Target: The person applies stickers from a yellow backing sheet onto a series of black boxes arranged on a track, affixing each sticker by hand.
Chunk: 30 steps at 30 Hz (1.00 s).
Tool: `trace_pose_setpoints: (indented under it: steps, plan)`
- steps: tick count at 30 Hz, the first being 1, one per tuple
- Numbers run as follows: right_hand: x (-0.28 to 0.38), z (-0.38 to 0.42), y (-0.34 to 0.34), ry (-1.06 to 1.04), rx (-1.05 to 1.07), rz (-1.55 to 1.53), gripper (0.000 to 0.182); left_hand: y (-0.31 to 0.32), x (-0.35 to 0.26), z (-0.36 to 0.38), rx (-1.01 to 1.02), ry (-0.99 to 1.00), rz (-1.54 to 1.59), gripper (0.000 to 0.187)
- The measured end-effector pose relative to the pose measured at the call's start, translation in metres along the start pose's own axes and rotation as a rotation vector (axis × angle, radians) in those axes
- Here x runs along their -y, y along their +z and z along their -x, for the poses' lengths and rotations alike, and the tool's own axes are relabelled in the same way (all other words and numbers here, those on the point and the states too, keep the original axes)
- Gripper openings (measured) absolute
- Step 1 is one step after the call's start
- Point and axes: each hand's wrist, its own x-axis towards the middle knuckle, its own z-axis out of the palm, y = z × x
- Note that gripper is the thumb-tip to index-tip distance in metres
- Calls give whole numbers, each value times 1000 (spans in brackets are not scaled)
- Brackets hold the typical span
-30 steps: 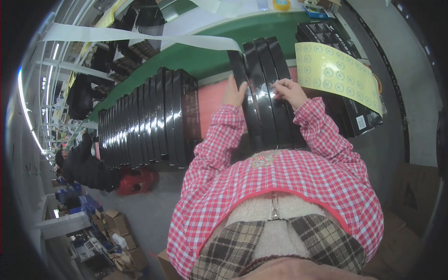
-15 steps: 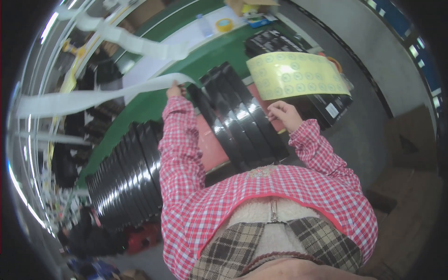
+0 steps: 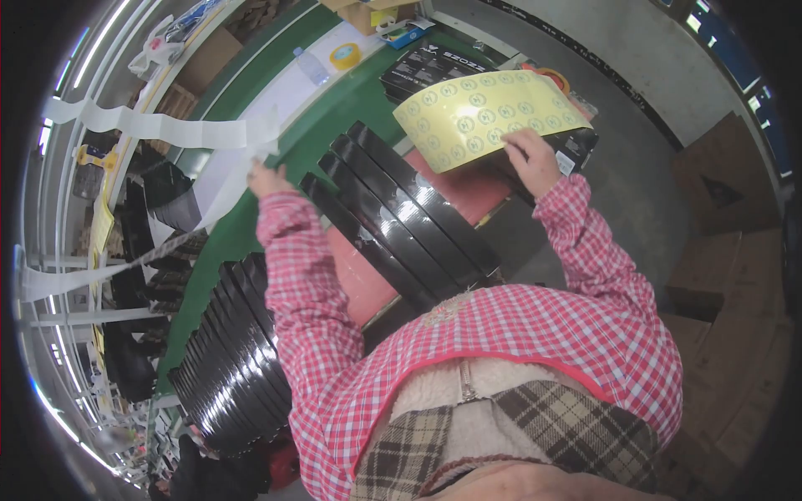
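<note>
My left hand [image 3: 267,179] is closed on a white strip [image 3: 224,202] above the green surface, and the strip trails off to the left. My right hand [image 3: 535,164] reaches the lower edge of a yellow sheet of round clear stickers [image 3: 468,117], its thumb and forefinger pinched at that edge. Whether a single sticker is between these fingertips is too small to tell. Between my arms, several glossy black flat boxes [image 3: 401,213] lean in an overlapping row on a pink surface [image 3: 355,271]. Under the sticker sheet sits a black printed box [image 3: 434,71].
A longer row of black boxes [image 3: 234,359] stands left of my left arm on the green table [image 3: 225,242]. Farther back are a water bottle [image 3: 311,67], a yellow tape roll [image 3: 344,56] and a blue box [image 3: 408,33]. Cardboard cartons [image 3: 723,179] stand at the right.
My left hand has moved left and slightly down with the white strip. My right hand has risen to the sticker sheet's lower edge. The camera view has shifted a little.
</note>
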Motion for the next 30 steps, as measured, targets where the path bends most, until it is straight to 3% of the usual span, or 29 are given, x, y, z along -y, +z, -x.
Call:
trace_pose_setpoints:
  steps: [3, 5, 8, 11, 18, 30]
  plan:
    - [-10, -36, -8, -7, 143, 333, 19, 8, 41, 72, 351, 320, -504, 44]
    - [-17, -60, -9, 27, 268, 457, 21, 16, 69, 112, 788, 596, -733, 34]
    - [-7, -84, -9, 119, 381, 507, 23, 36, 117, 146, 1159, 840, -829, 25]
    - [-16, -98, -3, 80, 426, 537, 24, 55, 155, 161, 1305, 1037, -861, 22]
    - [-34, -138, 5, -25, 533, 575, 23, 108, 194, 155, 1341, 1207, -1134, 21]
    - [-33, -153, -1, 29, 717, 497, 27, 126, 174, 168, 1243, 1052, -1342, 24]
